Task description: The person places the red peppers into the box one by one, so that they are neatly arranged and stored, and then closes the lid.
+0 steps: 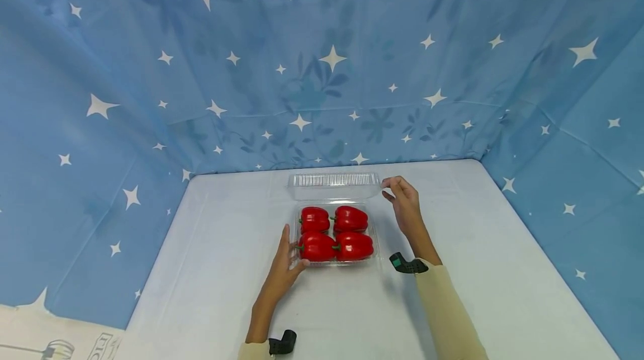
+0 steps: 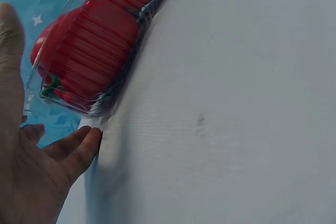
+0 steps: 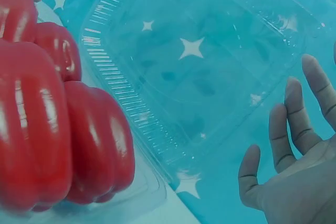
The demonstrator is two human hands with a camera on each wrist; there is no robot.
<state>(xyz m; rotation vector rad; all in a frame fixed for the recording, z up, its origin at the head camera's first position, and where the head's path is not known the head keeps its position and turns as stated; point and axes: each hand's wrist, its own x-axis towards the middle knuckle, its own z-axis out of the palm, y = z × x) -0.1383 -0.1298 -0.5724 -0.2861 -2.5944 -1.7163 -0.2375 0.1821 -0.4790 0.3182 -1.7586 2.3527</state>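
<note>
Several red bell peppers (image 1: 354,246) with green stems sit in two rows in a clear plastic clamshell container (image 1: 374,226) on the table. Its ribbed transparent lid (image 1: 334,181) stands raised at the far side, hinged to the base. My left hand (image 1: 283,262) is spread at the base's left side, thumb near the front corner and fingers along the side. In the left wrist view, the fingers (image 2: 79,150) look straight and wrap nothing. At the lid's right edge is my right hand (image 1: 404,202), fingertips at or just beside the plastic; the right wrist view shows its fingers (image 3: 281,137) loosely extended.
The white table (image 1: 216,293) spreads around the container. Behind it and along both sides hangs a blue star-patterned curtain (image 1: 307,91). Black straps with small devices (image 1: 408,264) are worn on both wrists. A pale printed cloth (image 1: 60,332) shows at the lower left.
</note>
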